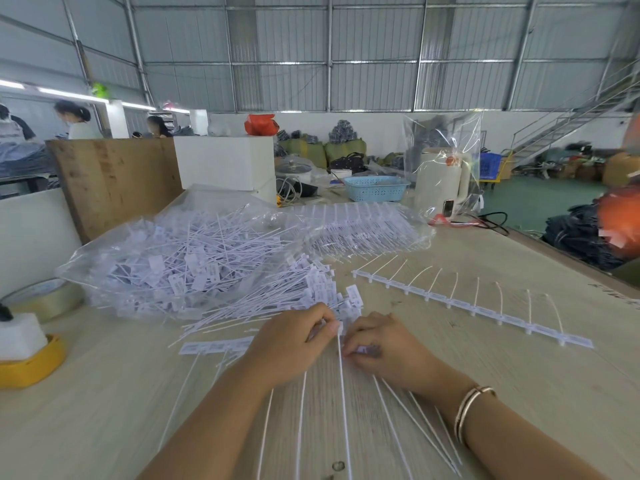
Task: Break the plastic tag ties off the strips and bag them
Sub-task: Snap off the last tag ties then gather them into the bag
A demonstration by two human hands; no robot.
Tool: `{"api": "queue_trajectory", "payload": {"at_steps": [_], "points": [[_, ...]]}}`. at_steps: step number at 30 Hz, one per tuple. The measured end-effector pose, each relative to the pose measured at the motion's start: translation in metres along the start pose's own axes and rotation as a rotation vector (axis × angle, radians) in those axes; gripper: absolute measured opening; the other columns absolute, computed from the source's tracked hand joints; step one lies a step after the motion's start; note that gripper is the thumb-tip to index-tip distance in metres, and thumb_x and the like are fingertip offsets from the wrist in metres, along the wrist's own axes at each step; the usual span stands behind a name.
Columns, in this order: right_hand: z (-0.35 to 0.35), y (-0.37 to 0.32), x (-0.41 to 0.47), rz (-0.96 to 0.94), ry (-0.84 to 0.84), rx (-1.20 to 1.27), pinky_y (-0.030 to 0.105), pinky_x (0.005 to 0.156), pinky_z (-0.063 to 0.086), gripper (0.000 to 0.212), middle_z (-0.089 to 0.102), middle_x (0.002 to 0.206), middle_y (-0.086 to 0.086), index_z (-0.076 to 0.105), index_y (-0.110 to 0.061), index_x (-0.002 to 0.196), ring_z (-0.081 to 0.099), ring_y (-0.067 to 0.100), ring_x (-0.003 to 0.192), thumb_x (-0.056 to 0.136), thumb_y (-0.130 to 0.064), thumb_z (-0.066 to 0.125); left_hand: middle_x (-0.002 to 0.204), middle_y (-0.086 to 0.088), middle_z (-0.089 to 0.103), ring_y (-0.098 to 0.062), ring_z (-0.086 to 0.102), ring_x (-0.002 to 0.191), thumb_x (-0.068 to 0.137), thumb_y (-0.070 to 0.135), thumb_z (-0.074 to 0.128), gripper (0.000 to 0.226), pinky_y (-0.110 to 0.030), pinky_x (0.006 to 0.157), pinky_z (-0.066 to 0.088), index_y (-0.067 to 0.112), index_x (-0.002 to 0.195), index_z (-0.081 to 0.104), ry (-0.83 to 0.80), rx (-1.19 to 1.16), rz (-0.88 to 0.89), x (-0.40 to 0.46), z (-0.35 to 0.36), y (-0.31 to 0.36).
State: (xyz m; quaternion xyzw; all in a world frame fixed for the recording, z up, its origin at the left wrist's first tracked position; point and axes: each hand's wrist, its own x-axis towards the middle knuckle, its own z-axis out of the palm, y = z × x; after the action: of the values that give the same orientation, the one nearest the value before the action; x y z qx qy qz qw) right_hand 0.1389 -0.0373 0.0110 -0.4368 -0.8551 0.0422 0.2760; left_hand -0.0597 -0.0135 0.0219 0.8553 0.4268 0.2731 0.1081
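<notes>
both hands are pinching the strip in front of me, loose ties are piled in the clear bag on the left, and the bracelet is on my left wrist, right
Not quite: the head view shows the bracelet on the right wrist. The rest holds: left hand and right hand pinch the strip, with loose ties in the clear bag.

Head view (close), down over table (485,375)
</notes>
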Motion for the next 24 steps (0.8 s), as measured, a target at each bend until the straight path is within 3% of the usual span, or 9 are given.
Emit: {"api": "queue_trajectory", "payload": {"at_steps": [2,5,9,12,16,21,24], "points": [[-0.005,0.007,-0.002,0.040,0.007,-0.061,0.026,0.083,0.025,0.011,0.065,0.097,-0.015,0.074,-0.030,0.090,0.051,0.005,0.093,0.083,-0.028,0.066,0.072,0.008,0.063,-0.003,0.052,0.059,0.095,0.031,0.040,0.014,-0.028,0.057,0.040,0.038,0.097,0.052,-0.033,-0.027,-0.043,0.001,0.001,-0.001],[-0.013,0.017,-0.005,0.082,-0.016,-0.122,0.028,0.085,0.026,0.016,0.064,0.097,-0.016,0.074,-0.025,0.089,0.050,0.008,0.095,0.087,-0.035,0.062,0.078,0.014,0.058,0.001,0.048,0.059,0.090,0.015,0.041,0.027,-0.024,0.055,0.033,0.040,0.095,0.050,-0.047,-0.083,-0.066,0.000,0.000,-0.003],[-0.019,0.016,-0.008,0.109,0.127,0.003,0.036,0.089,0.037,0.026,0.058,0.089,-0.017,0.075,-0.019,0.084,0.054,0.006,0.090,0.089,-0.036,0.057,0.088,0.016,0.051,0.004,0.047,0.070,0.087,0.009,0.043,0.031,-0.021,0.060,0.036,0.039,0.095,0.046,-0.053,-0.111,-0.054,0.001,0.000,-0.002],[-0.018,0.000,-0.005,0.081,0.219,0.063,0.037,0.082,0.043,0.019,0.061,0.091,-0.011,0.071,-0.021,0.097,0.057,0.007,0.086,0.089,-0.034,0.058,0.093,0.016,0.050,0.002,0.048,0.074,0.088,0.006,0.044,0.032,-0.014,0.060,0.037,0.036,0.099,0.044,-0.040,-0.138,-0.018,0.001,0.001,0.003],[-0.009,-0.023,0.001,0.035,0.196,0.076,0.033,0.080,0.044,0.031,0.058,0.093,-0.018,0.061,-0.023,0.108,0.054,0.001,0.084,0.083,-0.040,0.059,0.083,0.014,0.046,0.007,0.044,0.064,0.087,0.008,0.049,0.029,-0.010,0.059,0.036,0.033,0.099,0.040,0.008,-0.159,0.025,0.001,0.007,0.010],[-0.010,-0.016,0.000,0.071,0.199,0.015,0.035,0.083,0.041,0.029,0.053,0.092,-0.023,0.061,-0.022,0.109,0.047,-0.004,0.081,0.081,-0.023,0.066,0.091,0.020,0.050,0.007,0.048,0.069,0.091,0.023,0.052,0.021,-0.012,0.058,0.032,0.037,0.105,0.044,0.030,-0.136,0.003,0.003,0.007,0.008],[-0.011,-0.011,-0.002,0.070,0.186,0.000,0.029,0.081,0.038,0.025,0.052,0.089,-0.023,0.062,-0.024,0.107,0.047,-0.005,0.079,0.082,-0.022,0.065,0.076,0.019,0.055,0.003,0.052,0.065,0.093,0.037,0.049,0.009,-0.016,0.056,0.032,0.035,0.100,0.055,0.020,-0.024,-0.004,0.002,0.007,0.005]]}}
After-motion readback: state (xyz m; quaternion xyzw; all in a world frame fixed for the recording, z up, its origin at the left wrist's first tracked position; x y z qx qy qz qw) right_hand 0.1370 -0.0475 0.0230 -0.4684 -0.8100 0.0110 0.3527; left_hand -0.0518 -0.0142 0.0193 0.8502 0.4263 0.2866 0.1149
